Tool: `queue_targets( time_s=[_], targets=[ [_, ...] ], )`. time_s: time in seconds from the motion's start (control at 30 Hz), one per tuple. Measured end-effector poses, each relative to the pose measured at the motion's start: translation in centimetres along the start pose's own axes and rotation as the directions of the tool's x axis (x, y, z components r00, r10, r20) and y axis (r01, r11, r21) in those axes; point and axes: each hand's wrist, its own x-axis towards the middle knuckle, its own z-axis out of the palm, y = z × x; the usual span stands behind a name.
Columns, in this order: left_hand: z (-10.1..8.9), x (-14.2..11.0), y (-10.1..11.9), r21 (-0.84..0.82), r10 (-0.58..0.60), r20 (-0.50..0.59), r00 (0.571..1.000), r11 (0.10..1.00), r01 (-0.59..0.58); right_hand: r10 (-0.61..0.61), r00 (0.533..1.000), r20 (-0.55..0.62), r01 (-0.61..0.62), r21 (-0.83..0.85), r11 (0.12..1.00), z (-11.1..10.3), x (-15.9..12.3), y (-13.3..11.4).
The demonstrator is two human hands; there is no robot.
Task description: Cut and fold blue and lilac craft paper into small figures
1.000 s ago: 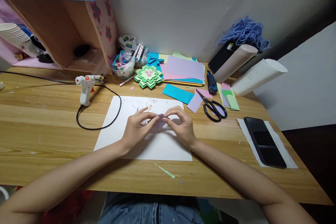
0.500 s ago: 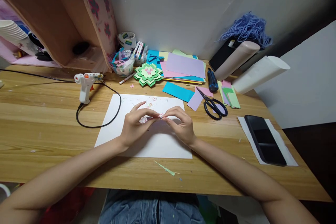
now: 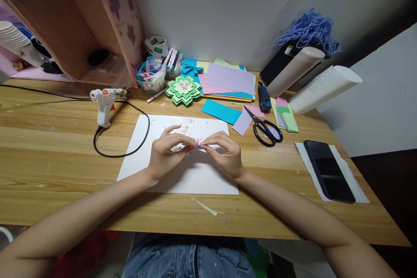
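Note:
Both hands meet over a white sheet of paper (image 3: 195, 178) on the wooden desk (image 3: 48, 152). My left hand (image 3: 167, 154) and my right hand (image 3: 224, 154) pinch a small folded piece of lilac paper (image 3: 198, 142) between their fingertips, just above the sheet. Most of the piece is hidden by the fingers. Pink paper crumbs (image 3: 186, 129) lie on the sheet beyond the hands.
A white glue gun (image 3: 104, 103) with a black cord stands at the left. Black scissors (image 3: 265, 129), coloured paper sheets (image 3: 228, 82), a green layered paper flower (image 3: 183, 90) and a bowl of scraps (image 3: 150, 77) lie behind. A black phone (image 3: 329, 176) rests at the right.
The lilac paper showed broad between the fingers a second ago; it is now folded small and nearly hidden in the pinch. The hands have stayed over the same spot.

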Motion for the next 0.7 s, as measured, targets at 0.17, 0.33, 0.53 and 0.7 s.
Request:
queue_targets(
  time_s=[0.17,0.33,0.53,0.7],
  targets=[
    [0.0,0.3,-0.5,0.06,0.001,0.024,1.0,0.998,-0.003,-0.056,0.998,-0.015,0.055,-0.044,0.998,-0.1,0.0,-0.2],
    [0.1,0.4,-0.9,0.078,0.028,0.109,0.994,0.996,-0.037,-0.072,0.997,-0.008,0.072,-0.034,0.997,0.0,0.0,-0.2],
    [0.5,0.1,-0.3,-0.095,-0.248,0.069,0.966,0.963,0.254,0.026,0.996,-0.08,-0.027,-0.016,1.0,0.0,0.2,-0.3],
    [0.8,0.1,0.2,-0.227,-0.416,0.197,0.888,0.862,0.454,0.016,0.998,-0.061,-0.018,-0.03,0.999,-0.1,0.3,-0.5]
  ],
)
